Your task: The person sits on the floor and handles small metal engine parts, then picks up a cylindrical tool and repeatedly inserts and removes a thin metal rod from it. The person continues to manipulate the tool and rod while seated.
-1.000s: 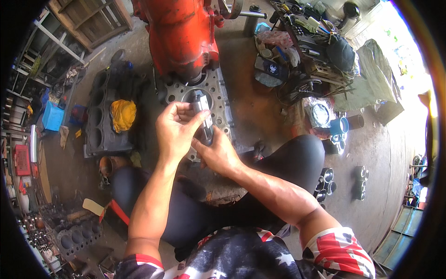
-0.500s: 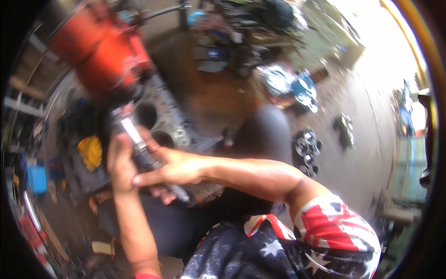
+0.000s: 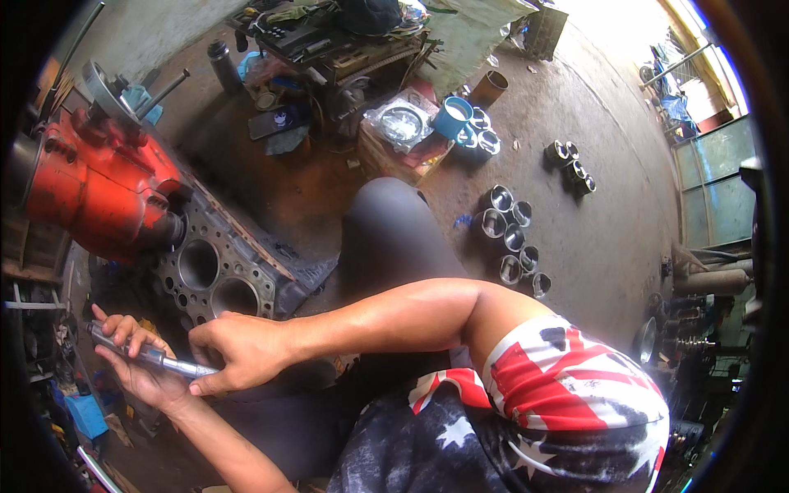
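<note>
A slim metal rod-like tool [image 3: 174,364], with a thicker dark grey end and a thinner silver end, lies across my hands at the lower left. My left hand [image 3: 148,382] holds the thick end, palm up, with its fingers curled round it. Around the silver end the thumb and fingers of my right hand [image 3: 246,353] are closed. Just beyond my hands is an engine block [image 3: 261,283] with round cylinder bores. A red machine [image 3: 107,185] stands over its far left part. The tool's exact kind does not show.
Several metal pistons [image 3: 514,238] stand on the floor to the right. Farther off, a blue mug [image 3: 452,119] sits by a cardboard box [image 3: 378,152] with a plastic-wrapped part on it. A cluttered workbench [image 3: 370,66] is at the back. My bent knee [image 3: 390,214] rises beside the block.
The view has swung, and the blur has cleared. The tool has turned from steeply upright to nearly level, away from beside the red machine. Both hands still hold it.
</note>
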### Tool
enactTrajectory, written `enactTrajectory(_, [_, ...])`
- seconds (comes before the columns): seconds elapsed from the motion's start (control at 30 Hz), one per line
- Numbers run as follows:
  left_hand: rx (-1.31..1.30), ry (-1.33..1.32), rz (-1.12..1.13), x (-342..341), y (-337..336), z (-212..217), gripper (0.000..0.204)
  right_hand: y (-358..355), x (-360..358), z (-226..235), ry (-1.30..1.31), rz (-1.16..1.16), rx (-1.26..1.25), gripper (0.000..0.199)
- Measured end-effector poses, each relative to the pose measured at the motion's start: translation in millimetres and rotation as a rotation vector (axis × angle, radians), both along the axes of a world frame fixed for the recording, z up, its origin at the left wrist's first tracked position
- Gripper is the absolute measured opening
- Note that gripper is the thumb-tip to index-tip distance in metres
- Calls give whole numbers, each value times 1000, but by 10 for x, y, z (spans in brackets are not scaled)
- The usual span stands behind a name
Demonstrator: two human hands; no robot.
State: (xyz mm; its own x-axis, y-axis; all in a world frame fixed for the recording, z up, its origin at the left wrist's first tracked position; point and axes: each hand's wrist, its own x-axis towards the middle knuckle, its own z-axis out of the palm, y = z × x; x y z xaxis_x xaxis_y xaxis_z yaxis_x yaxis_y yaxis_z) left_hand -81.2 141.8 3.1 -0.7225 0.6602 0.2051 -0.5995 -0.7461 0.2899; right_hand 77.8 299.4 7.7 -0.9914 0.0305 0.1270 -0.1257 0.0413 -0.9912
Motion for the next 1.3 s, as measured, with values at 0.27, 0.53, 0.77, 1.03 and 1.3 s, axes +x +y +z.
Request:
enactTrajectory(0.27, [-51, 72, 39, -118, -119, -61, 59, -55, 51, -10, 13, -80, -14, 38])
enactTrajectory(0.53, [-15, -21, 39, -44, -42, 12, 59, -75, 50, -7, -46, 0, -41, 38])
enactTrajectory(0.77, [14, -85, 28, -1, -7, 44, 58, -79, 20, 9, -279, 242, -407, 39])
enactTrajectory(1.03, [4, -71, 56, 36, 6, 76, 60, -90, 15, -6, -363, 270, -527, 46])
enactTrajectory(1.3, [-1, -73, 66, 92, 52, 109, 60, -5, -41, 156, -334, 247, -421, 35])
